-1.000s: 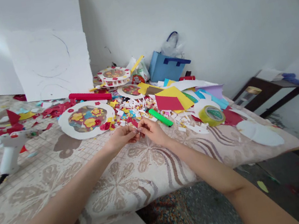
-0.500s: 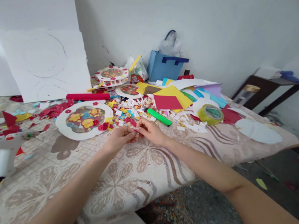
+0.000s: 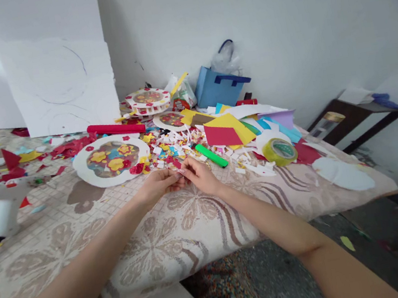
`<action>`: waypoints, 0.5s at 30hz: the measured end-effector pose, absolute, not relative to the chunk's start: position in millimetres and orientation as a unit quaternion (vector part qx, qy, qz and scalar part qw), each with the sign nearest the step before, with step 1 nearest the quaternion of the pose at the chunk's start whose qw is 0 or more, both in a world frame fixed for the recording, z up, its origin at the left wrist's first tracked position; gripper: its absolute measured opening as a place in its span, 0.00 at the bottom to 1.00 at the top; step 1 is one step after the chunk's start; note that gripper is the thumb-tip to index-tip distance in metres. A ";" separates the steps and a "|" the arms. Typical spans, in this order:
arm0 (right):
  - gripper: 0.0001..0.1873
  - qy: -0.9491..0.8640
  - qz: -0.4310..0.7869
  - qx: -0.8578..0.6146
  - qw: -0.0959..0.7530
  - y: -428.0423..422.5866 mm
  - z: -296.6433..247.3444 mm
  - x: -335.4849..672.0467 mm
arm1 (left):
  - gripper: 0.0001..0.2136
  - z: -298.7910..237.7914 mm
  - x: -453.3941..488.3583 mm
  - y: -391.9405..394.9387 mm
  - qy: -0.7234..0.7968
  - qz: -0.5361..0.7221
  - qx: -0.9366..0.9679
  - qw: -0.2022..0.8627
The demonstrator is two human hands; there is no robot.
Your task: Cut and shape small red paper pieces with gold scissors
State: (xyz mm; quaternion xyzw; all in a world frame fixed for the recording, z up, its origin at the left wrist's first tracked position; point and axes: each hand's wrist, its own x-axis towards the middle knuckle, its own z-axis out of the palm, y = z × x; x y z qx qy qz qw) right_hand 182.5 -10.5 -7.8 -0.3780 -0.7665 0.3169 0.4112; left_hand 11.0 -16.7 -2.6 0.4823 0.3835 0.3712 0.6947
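Note:
My left hand and my right hand meet fingertip to fingertip over the patterned tablecloth. Both pinch a tiny piece between them, too small to name. Just beyond the fingers lies a heap of paper scraps in red, white, yellow and blue. A round white paper plate decorated with yellow and red flowers lies to the left of the scraps. A green marker rests right behind my right hand.
A white glue gun with a black cord stands at the left. A roll of tape, coloured paper sheets, a red roll, more decorated plates and a blue bag fill the back. A dark side table stands right.
The view has drifted slightly, shifting everything a little left and up. My hands stay pinched together in the same spot.

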 end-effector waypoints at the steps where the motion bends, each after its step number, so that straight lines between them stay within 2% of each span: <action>1: 0.07 -0.768 0.310 -0.382 0.410 -10.6 -8.2 182.4 | 0.13 -2.5 11.1 -17.0 0.387 0.369 0.486 0.691; 7: 0.05 -0.776 0.298 -0.411 0.375 -9.1 -12.2 182.1 | 0.11 -4.1 11.9 -18.5 0.397 0.364 0.517 0.665; 15: 0.05 -0.778 0.286 -0.404 0.388 -9.9 -10.4 181.9 | 0.12 -5.3 13.9 -17.5 0.405 0.374 0.535 0.640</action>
